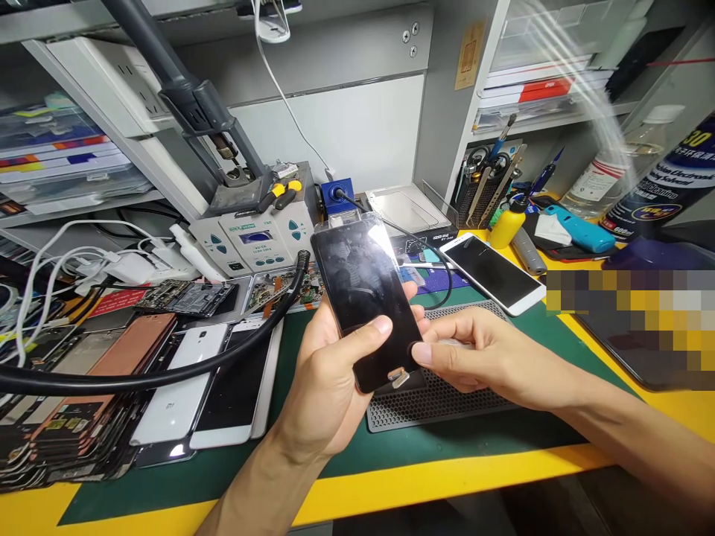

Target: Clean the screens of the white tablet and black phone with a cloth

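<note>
Left hand (329, 372) holds black phone screen (366, 298) tilted above perforated mat (447, 394), thumb across glass; right hand (480, 357) pinches its lower edge, grip narrow — thin panel, might crack if flexed or slip onto surface (391, 476).

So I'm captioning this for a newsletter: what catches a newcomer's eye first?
A black phone held up mid-frame by the left hand, the right hand touching its lower edge. To the left, a stack of phones crowds the green mat.
</note>
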`<control>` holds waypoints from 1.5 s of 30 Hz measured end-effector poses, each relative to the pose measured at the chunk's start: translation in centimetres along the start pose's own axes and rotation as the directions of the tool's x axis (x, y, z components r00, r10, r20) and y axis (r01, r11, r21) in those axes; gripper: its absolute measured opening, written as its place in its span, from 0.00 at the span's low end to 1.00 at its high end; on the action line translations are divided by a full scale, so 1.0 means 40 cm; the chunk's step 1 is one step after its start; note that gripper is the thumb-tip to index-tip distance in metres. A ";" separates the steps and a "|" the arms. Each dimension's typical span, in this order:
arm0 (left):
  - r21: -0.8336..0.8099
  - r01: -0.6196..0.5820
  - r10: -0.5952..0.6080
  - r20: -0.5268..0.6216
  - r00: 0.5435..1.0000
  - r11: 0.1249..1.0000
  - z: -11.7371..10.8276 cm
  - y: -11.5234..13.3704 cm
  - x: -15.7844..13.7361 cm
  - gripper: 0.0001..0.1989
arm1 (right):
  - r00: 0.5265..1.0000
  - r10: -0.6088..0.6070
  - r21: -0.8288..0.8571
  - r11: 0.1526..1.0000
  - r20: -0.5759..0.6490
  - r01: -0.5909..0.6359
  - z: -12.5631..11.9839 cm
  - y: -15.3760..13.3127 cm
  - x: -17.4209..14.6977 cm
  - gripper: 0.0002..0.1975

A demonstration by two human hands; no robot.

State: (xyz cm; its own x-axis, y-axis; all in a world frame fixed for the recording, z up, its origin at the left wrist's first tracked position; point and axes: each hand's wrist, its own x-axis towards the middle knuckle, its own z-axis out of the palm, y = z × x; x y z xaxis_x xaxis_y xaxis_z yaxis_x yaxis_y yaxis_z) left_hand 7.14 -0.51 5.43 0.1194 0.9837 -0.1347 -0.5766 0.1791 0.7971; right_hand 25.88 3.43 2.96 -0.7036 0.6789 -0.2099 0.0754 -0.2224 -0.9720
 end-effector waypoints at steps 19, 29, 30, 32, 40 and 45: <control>0.008 0.021 -0.021 -0.004 1.000 1.000 -0.004 0.002 -0.003 0.17 | 1.000 -0.002 0.030 1.000 -0.008 0.002 0.001 0.000 0.003 0.22; -0.046 0.001 -0.002 -0.029 1.000 0.999 -0.003 0.003 0.001 0.12 | 1.000 -0.006 0.032 0.999 -0.009 0.006 0.007 0.000 0.002 0.22; -0.047 -0.002 0.001 -0.036 0.999 0.999 -0.002 0.002 0.001 0.13 | 1.000 -0.008 0.032 0.999 -0.011 0.008 0.007 0.000 0.002 0.22; -0.050 -0.011 0.009 -0.044 0.999 0.999 -0.002 0.002 0.001 0.15 | 1.000 -0.014 0.025 1.000 -0.015 0.015 0.007 0.000 0.003 0.23; -0.009 0.002 -0.002 -0.036 0.999 1.000 -0.006 0.002 0.001 0.17 | 1.000 -0.017 0.018 1.000 -0.018 0.018 0.006 0.001 0.006 0.24; -0.008 -0.008 0.008 -0.010 1.000 1.000 -0.004 0.002 0.000 0.14 | 1.000 -0.029 0.053 0.998 -0.009 0.030 0.006 0.005 0.004 0.23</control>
State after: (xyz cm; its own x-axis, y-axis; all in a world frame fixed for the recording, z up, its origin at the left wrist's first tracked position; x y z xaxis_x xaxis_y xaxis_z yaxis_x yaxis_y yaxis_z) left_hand 6.96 -0.51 5.41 0.1069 0.9851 -0.1344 -0.5836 0.1716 0.7937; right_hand 25.61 3.33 2.77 -0.6993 0.6912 -0.1823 0.0169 -0.2390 -0.9709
